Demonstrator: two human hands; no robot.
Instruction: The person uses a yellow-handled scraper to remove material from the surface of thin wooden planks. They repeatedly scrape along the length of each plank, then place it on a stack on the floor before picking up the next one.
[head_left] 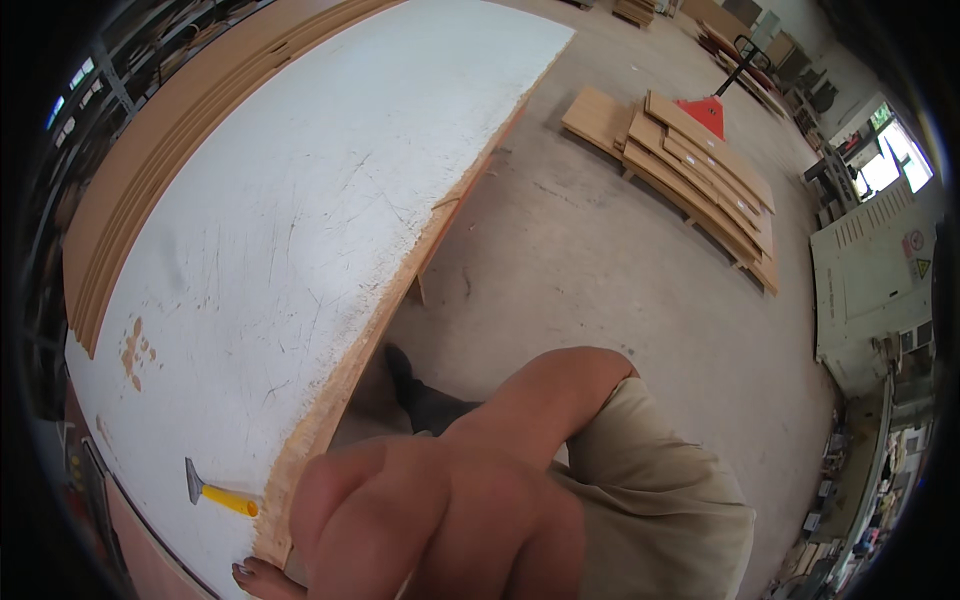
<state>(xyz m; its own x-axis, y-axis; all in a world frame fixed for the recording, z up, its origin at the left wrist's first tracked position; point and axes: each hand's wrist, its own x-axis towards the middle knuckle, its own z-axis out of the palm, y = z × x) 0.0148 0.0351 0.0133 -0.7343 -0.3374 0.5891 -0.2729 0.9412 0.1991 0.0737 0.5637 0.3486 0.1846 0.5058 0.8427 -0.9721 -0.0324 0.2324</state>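
Observation:
At the bottom left, my left hand (268, 579) rests on the near end of a white-topped wooden table, by its worn brown edge. Only some fingers show, lying on the surface with nothing visible in them; the rest is cut off by the frame. Just beyond it lies a scraper (228, 498) with a yellow handle and a flat grey blade, apart from the fingers. A bare bent arm (545, 400) reaches across beside my beige trousers. My right hand does not show. Bare skin close to the camera fills the lower middle.
The scratched white tabletop (300, 200) stretches away, with brown chipped patches at left. Long brown boards (170, 170) are stacked along its far left side. On the concrete floor, wooden panels (690, 165) lie stacked before a red pallet jack (704, 115). A pale metal cabinet (870, 280) stands right.

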